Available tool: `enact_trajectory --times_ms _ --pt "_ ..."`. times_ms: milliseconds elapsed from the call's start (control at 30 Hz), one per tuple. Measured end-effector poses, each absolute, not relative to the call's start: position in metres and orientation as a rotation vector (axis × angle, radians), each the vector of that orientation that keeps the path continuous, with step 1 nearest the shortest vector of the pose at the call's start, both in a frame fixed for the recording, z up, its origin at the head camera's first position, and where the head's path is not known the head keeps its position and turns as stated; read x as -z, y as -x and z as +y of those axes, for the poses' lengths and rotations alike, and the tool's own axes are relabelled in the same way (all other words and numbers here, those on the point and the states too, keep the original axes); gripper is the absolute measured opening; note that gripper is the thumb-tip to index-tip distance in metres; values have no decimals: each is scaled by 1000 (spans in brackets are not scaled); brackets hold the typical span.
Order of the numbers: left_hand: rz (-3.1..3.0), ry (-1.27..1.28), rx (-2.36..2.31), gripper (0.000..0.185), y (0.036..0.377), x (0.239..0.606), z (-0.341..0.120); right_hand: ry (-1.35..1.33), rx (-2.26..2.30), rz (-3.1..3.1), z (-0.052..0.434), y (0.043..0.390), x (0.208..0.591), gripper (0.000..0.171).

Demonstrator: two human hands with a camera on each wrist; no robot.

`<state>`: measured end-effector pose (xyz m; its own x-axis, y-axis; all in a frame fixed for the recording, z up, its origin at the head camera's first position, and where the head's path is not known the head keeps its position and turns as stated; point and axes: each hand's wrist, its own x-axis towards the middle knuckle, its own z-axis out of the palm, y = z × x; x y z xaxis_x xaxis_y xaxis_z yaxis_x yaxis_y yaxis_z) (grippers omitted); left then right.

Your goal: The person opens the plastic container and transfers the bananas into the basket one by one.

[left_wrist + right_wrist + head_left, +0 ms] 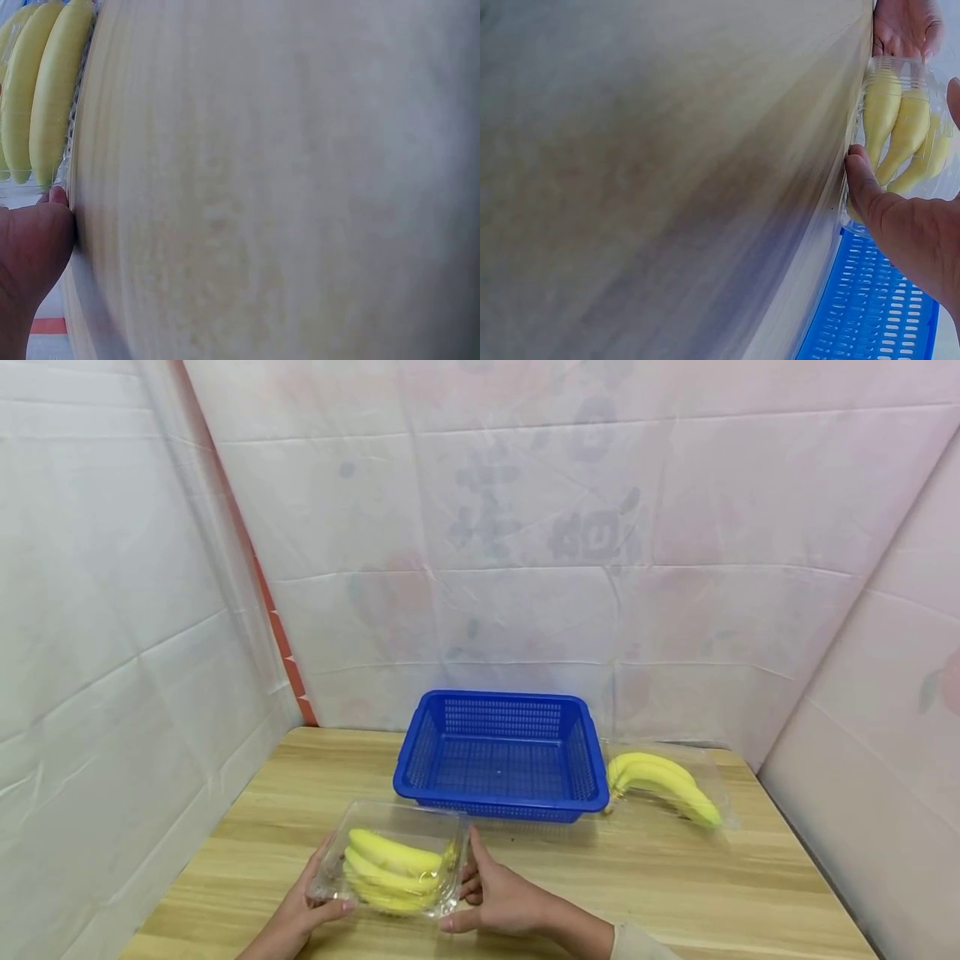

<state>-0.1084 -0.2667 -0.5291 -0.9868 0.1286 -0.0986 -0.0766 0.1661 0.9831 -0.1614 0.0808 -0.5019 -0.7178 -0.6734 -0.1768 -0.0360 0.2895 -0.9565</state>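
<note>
A clear plastic clamshell box (pixel 405 814) with several yellow bananas (pixel 393 853) inside is at the front of the table, in the head view. My left hand (pixel 300 902) grips its left end, the thumb at the near corner and the fingers along the side. At the opposite end my right hand (pixel 502 893) holds it, thumb low at the near corner, index finger stretched up the side and the other fingers bent. The right wrist view shows the bananas (pixel 911 131) through the plastic, with both hands at its ends.
Behind the box stands a blue perforated plastic basket (pixel 498 806) with nothing in it. To its right, another clear box (pixel 708 768) with bananas (pixel 663 781) lies on the wooden table (pixel 750 893). Pale sheets (pixel 525 610) hang around the back and sides.
</note>
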Motion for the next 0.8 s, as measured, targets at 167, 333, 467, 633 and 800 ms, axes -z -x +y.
enact_trajectory --times_ms 167,333,467,633,800 --pt "2269 -35 -1936 106 110 528 -265 633 1475 1991 81 162 503 143" --pt "2273 -44 -1957 106 109 530 -265 631 1485 1981 81 162 504 144" --pt "2275 -56 -1973 106 108 531 -266 627 1479 1991 81 162 505 144" --pt "2272 -73 -1979 105 108 533 -266 616 1479 1994 81 161 505 144" --pt "2286 -96 -1966 105 108 532 -267 623 1477 1990 80 163 505 144"
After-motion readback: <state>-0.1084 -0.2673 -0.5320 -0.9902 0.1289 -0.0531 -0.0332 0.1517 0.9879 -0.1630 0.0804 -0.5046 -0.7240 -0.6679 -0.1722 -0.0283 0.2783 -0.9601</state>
